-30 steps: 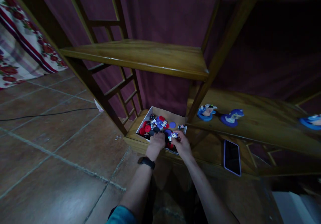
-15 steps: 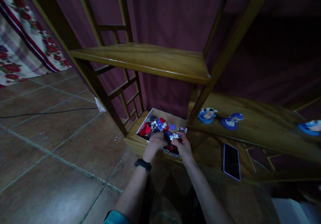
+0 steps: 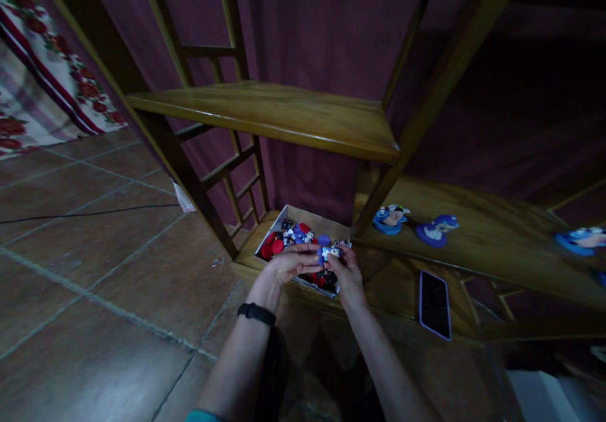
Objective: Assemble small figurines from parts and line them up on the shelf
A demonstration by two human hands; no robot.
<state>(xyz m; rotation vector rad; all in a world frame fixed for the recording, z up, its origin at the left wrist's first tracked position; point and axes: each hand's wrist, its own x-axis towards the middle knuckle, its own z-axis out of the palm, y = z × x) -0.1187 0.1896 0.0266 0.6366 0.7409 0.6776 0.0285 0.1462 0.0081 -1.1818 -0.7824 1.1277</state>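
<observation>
The small figurine (image 3: pixel 331 252) was positioned between the two hands, above the front part of the open box (image 3: pixel 320 217). The right hand (image 3: pixel 349 274) held the figurine from the right side, its thumb against the near face and its fingers closed in behind. The left hand (image 3: pixel 294 264) approached from the left, with its fingers extended and close together; the fingertips were located at the figurine's purple left end, where the spacing was narrow. Whether the left fingers gripped that end or only touched it could not be determined. Red discs (image 3: pixel 278 246), a purple disc (image 3: pixel 324 240) and further small figures (image 3: pixel 308 237) lay in the box beneath and beyond the hands. The box rested on the lower wooden shelf (image 3: pixel 245 252). A phone (image 3: pixel 434 305) lay to the right, well apart from the hands.
</observation>
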